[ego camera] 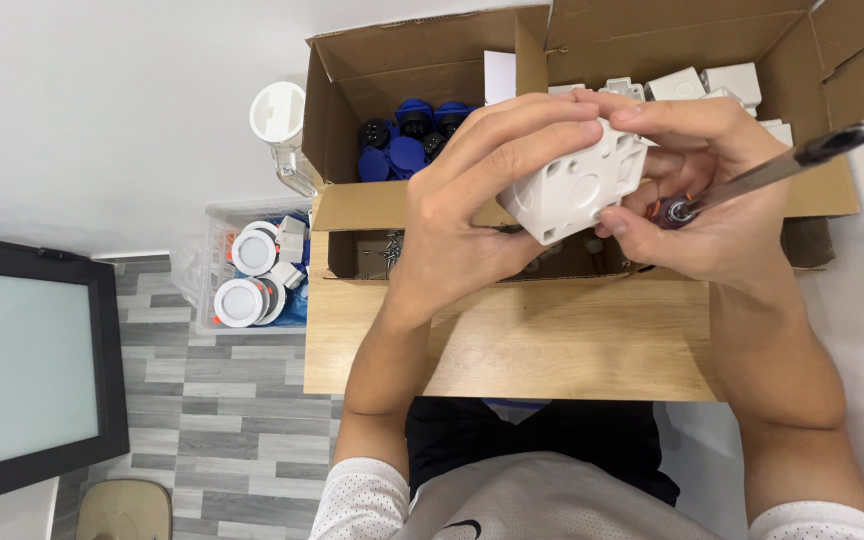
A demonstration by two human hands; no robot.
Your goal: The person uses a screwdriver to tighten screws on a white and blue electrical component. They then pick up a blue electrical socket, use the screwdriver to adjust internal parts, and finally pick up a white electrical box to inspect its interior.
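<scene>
White sq. plastic box (574, 185) w/ round knockouts, gripped by left hand (472, 200) & right hand (712, 190) fingers; right also holds screwdriver (752, 180).

A brown cardboard box (352, 90) stands open at the far edge of the wooden table, holding blue round parts. A second, wider open cardboard box (832, 190) stands just beside it on the right, with white square parts inside. A low cardboard tray (352, 215) sits in front of them. A clear plastic bin (214, 225) stands on the floor at left. A black-framed screen (22, 370), pale and blank, fills the lower left.
</scene>
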